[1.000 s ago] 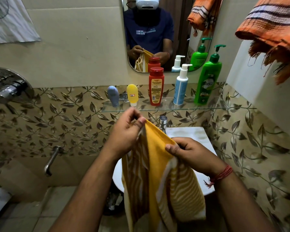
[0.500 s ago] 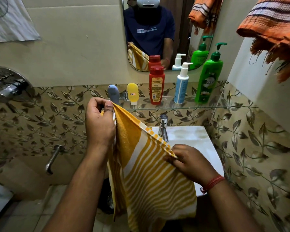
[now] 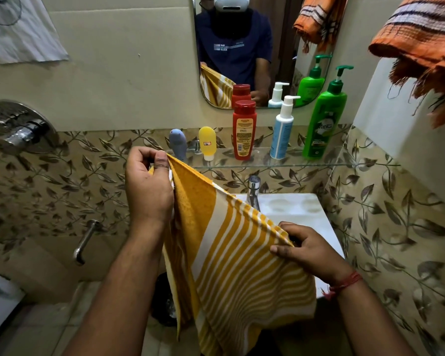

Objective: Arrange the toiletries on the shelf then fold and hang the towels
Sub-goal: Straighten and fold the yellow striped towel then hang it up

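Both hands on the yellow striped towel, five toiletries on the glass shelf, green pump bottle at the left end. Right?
Not quite. The head view shows the green pump bottle at the right end of the glass shelf; the grey-blue tube is at the left end. Left hand and right hand both grip the yellow striped towel.

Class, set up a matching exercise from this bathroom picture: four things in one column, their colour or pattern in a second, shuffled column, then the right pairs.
Things:
1. towel in the hands
2. tall pump bottle
3. hanging towel
4. capped bottle

Colours:
A. red
B. orange with dark stripes
C. yellow and white stripes
D. green

Pairs: 1-C, 2-D, 3-B, 4-A
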### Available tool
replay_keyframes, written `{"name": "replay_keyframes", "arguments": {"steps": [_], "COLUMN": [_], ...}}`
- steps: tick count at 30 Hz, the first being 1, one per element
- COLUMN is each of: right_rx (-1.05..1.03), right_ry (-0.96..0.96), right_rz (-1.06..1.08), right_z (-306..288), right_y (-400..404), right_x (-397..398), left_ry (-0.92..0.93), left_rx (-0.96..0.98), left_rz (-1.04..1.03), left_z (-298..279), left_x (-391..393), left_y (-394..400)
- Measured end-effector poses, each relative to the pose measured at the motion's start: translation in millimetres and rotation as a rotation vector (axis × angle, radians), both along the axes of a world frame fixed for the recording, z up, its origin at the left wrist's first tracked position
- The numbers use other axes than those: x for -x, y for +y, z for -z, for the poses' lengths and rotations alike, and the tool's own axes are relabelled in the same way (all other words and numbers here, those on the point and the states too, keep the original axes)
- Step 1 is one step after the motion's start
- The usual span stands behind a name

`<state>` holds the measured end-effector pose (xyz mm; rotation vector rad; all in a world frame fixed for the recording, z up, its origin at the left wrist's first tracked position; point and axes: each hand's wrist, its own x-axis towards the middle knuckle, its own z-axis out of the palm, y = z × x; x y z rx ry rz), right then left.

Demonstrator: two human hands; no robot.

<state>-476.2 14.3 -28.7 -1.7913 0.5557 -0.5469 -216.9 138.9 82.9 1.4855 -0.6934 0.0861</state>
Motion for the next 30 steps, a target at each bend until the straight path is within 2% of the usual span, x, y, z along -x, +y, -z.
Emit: {"name": "replay_keyframes", "arguments": {"steps": [2, 4, 6, 8, 9, 10, 12, 16, 18, 20, 24, 30], "right_rx": [-0.088, -0.073, 0.19, 0.616, 0.759, 0.816, 0.79, 0.636, 0.571, 0.555, 0.574, 0.498], "right_ry": [-0.024, -0.005, 0.154, 0.464, 0.608, 0.707, 0.741, 0.449, 0.378, 0.409, 0.611, 0.67], "right_rz": [-0.062, -0.112, -0.136, -0.128, -0.091, -0.027, 0.086, 0.125, 0.166, 0.205, 0.279, 0.333], "right_z": [0, -4, -10, -12, -12, -12, -12, -6, -1, 5, 13, 27], "right_y": [-1, 1, 5, 7, 7, 6, 5, 9, 12, 13, 12, 8], "right_x": [5, 7, 3, -6, -11, -15, -21, -24, -27, -30, -35, -44], "left_ry": [0.01, 0.02, 0.025, 0.02, 0.012, 0.004, -0.014, -0.053, -0.056, -0.048, -0.077, -0.103], "left_rx": [-0.003, -0.006, -0.01, -0.018, -0.02, -0.022, -0.031, -0.008, -0.001, 0.012, 0.023, 0.014], "left_rz": [-0.012, -0.016, -0.007, 0.009, 0.02, 0.033, 0.065, 0.122, 0.137, 0.146, 0.145, 0.163], "left_z": [-1, -2, -3, -3, -3, -2, -3, -10, -13, -16, -21, -24], "left_x": [1, 2, 5, 9, 13, 16, 22, 29, 33, 36, 40, 44], "left_y": [0, 0, -1, -1, -2, -3, -4, -4, -3, -1, 3, 4]}}
